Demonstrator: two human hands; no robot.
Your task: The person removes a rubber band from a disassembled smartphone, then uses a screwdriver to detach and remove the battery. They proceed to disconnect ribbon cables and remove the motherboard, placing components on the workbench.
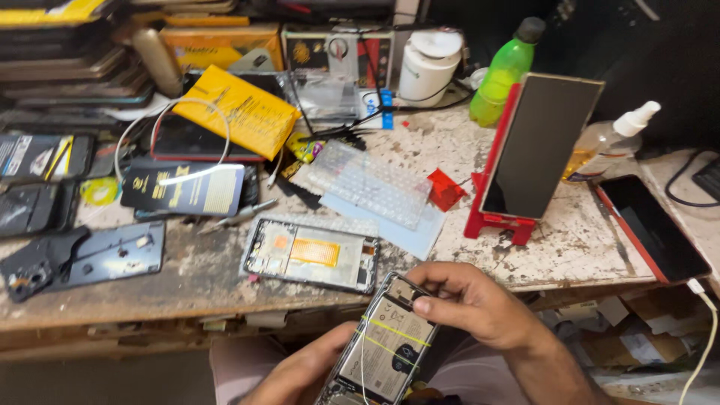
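An opened phone [384, 346] with its back removed, showing the battery and yellow tape strips, rests over my lap below the bench edge. My left hand [296, 373] holds its lower part from underneath. My right hand [472, 304] grips its upper end, thumb pressing on the top corner near the camera area. On the bench just above lies a phone display frame [311, 255] with an orange patch in its middle.
A worn workbench [570, 247] carries a phone on a red stand [536, 150], a dark back cover [97, 259], a yellow packet [236, 109], bubble wrap [367, 184], a green bottle [504, 71], a spray bottle [611, 139], a white jar [429, 66] and a black phone [652, 229] at the right edge.
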